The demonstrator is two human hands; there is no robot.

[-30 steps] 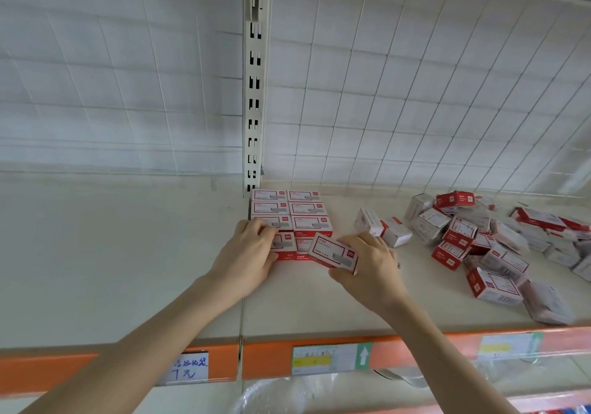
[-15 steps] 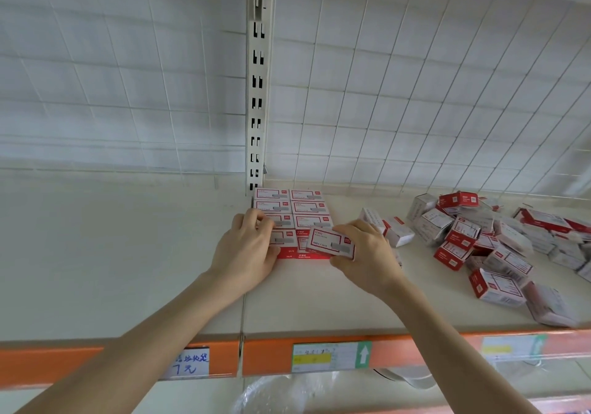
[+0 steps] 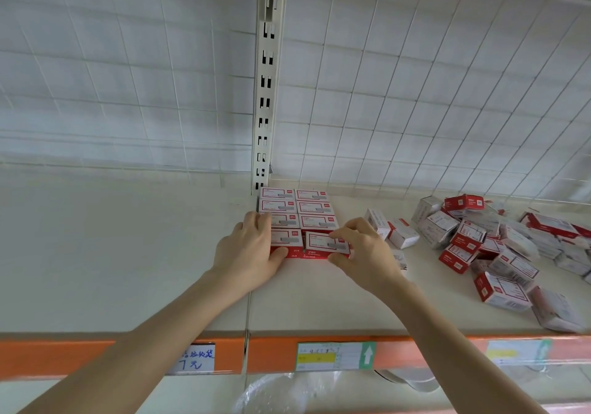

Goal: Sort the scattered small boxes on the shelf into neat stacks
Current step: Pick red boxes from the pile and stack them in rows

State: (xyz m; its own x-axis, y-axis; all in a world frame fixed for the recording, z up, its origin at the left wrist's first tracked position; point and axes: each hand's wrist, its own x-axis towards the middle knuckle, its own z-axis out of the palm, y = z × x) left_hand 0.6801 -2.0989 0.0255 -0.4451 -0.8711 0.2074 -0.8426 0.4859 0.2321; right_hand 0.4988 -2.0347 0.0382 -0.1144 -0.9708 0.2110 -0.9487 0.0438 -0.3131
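The right hand (image 3: 364,250) pinches a red-and-white box (image 3: 324,243), with the thumb under its near edge and the fingertips (image 3: 339,233) curled over its far edge. This box sits slightly askew at the near right corner of the stacked block (image 3: 311,209), touching the boxes around it. The left hand (image 3: 252,247) grips the near left corner of the same block, fingers curled over its left edge and thumb pressed against its red near face.

The block is two columns wide and four rows deep, labels up. Its far left corner stands against the slotted upright post (image 3: 267,93) at the far side of the shelf (image 3: 128,253).

Just right of the right hand, two boxes (image 3: 393,231) lie on their sides, apart from the block. Farther right, the loose pile (image 3: 479,241) sprawls across the shelf, its boxes tilted and overlapping at all angles.

A white wire grid (image 3: 415,93) backs the shelf. Along the near edge runs an orange rail (image 3: 96,356) carrying a handwritten tag (image 3: 195,359) and a printed label with a green arrow (image 3: 335,356).
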